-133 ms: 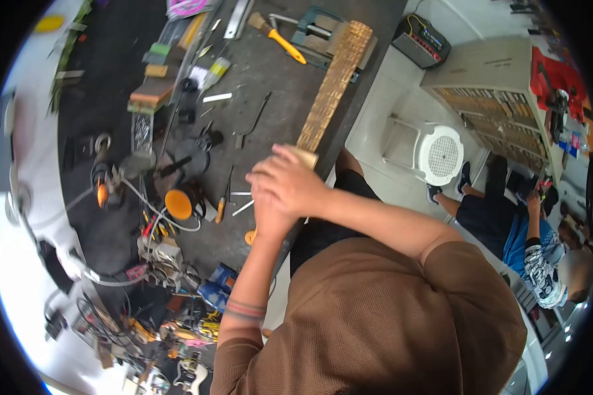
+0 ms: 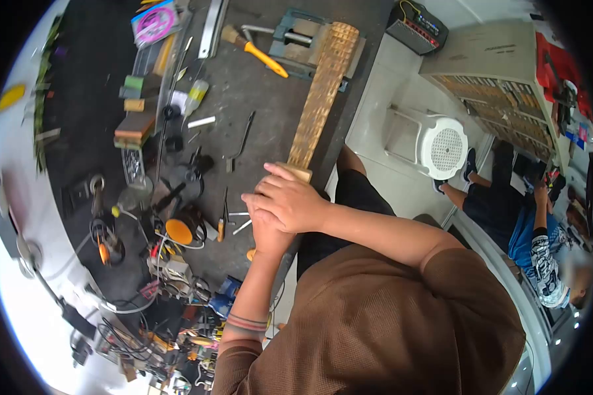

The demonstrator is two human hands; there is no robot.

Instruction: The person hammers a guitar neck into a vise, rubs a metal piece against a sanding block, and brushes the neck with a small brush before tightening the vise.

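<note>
My right hand (image 2: 293, 203) lies over my left hand (image 2: 270, 236), its fingers curled across it. A pale wooden block (image 2: 300, 174) pokes out by the right hand's fingers, resting on the near end of a long patterned wooden board (image 2: 319, 99). Most of the block is under the hands. My left hand's fingers are largely hidden under the right, so their grip does not show. The board's far end lies over a bench vise (image 2: 296, 41) at the edge of the dark workbench (image 2: 244, 85).
A yellow-handled brush (image 2: 263, 58), metal rule (image 2: 212, 29) and wood-handled tool (image 2: 221, 227) lie on the bench. Cables and tools crowd the lower left. A white stool (image 2: 445, 148) and an amplifier (image 2: 416, 29) stand right of the bench. Another person (image 2: 527, 237) sits at the far right.
The view has shifted a little. My two hands and the block have slid along the board toward me, away from the vise.
</note>
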